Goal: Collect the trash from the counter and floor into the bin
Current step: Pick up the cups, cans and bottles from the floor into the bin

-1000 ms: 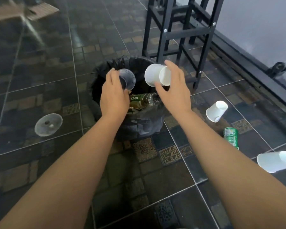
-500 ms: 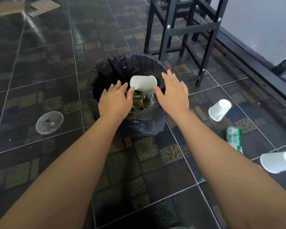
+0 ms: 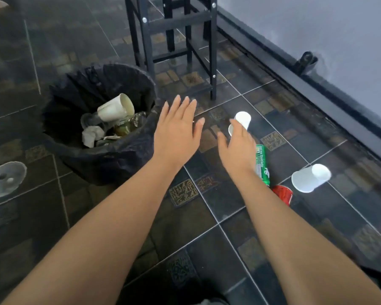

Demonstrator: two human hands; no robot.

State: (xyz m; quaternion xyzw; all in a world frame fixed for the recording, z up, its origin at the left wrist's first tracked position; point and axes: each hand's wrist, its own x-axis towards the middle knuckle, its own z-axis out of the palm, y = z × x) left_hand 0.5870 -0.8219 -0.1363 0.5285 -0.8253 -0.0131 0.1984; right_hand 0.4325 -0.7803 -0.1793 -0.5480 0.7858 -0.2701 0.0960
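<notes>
Dark tiled floor (image 3: 207,216), bin (image 3: 110,166) left of both hands. Item: white cup (image 3: 242,117), on its side, mouth toward right hand (image 3: 238,150), at its fingertips (image 3: 240,134); contact unclear. Right hand extended, gripping nothing. Left hand (image 3: 176,133) spread, empty, farther off.

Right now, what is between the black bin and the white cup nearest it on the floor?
In the head view, the open left hand hovers between the bin and that cup.
</notes>
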